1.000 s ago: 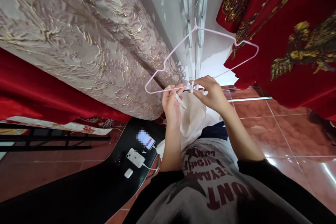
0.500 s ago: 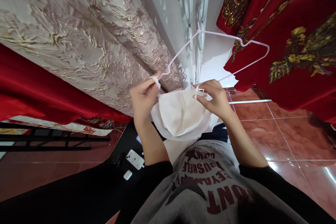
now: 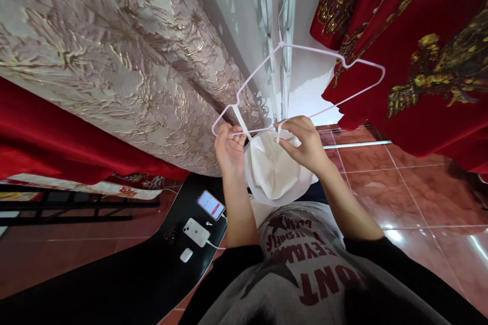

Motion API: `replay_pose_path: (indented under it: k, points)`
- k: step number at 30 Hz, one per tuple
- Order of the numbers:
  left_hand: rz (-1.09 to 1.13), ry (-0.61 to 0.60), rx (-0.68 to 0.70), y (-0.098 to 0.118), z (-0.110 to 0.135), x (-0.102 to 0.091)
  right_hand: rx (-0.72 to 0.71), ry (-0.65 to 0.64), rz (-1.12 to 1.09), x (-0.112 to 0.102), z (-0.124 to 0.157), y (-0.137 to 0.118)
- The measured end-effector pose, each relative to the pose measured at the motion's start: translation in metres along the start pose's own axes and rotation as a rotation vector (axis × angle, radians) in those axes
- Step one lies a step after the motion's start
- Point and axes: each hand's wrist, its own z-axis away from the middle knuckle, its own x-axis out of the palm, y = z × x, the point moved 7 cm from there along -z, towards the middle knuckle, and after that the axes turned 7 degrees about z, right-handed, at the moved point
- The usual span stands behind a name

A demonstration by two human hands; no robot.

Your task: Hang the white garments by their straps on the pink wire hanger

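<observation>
A pale pink clothes hanger point(image 3: 262, 66) hangs by its metal hook from a white metal stand. Below its bottom bar hangs a white garment point(image 3: 276, 175) of thin cloth with narrow straps. One strap point(image 3: 243, 122) is looped over the notch at the hanger's left end. My left hand point(image 3: 231, 152) is beside that strap, palm up, its loosely extended fingers at the bottom bar. The white strap point(image 3: 280, 132) on the other side is pinched between the thumb and fingers of my right hand point(image 3: 303, 139), just below the bar.
A pinkish brocade cloth point(image 3: 125, 56) hangs at the left, and red garments with gold embroidery point(image 3: 430, 86) hang at the right. Behind the hanger rises the white stand point(image 3: 288, 61). Two phones point(image 3: 211, 204) and a white earbud case point(image 3: 186, 255) lie on a black tabletop point(image 3: 125, 274).
The left strap has gone over the hanger's left notch, and my left hand has let go of it, moving down and right. My right hand still pinches the other strap.
</observation>
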Motion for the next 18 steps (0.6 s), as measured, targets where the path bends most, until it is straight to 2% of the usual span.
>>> replay_pose_path:
  k: [3,5,7,8,11,12,13,14,18]
  points:
    - [0.075,-0.027,0.011,-0.017,0.017,0.007,0.008,0.015,0.0,0.0,-0.002,-0.004]
    - [0.069,-0.04,0.045,-0.016,0.021,0.011,0.009,0.0,-0.039,-0.003,-0.001,-0.005]
    - [0.048,-0.032,0.066,-0.01,0.017,0.011,0.057,0.076,-0.063,-0.017,0.003,0.003]
    - [0.034,-0.022,0.077,-0.005,0.014,0.01,0.113,0.186,-0.053,-0.03,0.007,0.012]
    - [-0.009,0.007,0.1,0.011,0.002,0.004,0.325,0.672,0.014,-0.08,0.031,0.046]
    - [-0.019,0.011,0.099,0.016,-0.001,0.002,0.363,0.789,0.019,-0.093,0.037,0.057]
    - [-0.027,0.011,0.094,0.02,-0.004,0.002,0.366,0.84,0.006,-0.102,0.038,0.065]
    - [-0.031,0.01,0.087,0.023,-0.007,0.001,0.342,0.843,-0.016,-0.108,0.036,0.071]
    - [-0.044,0.023,0.06,0.028,-0.009,0.0,0.155,0.682,-0.036,-0.119,0.005,0.077]
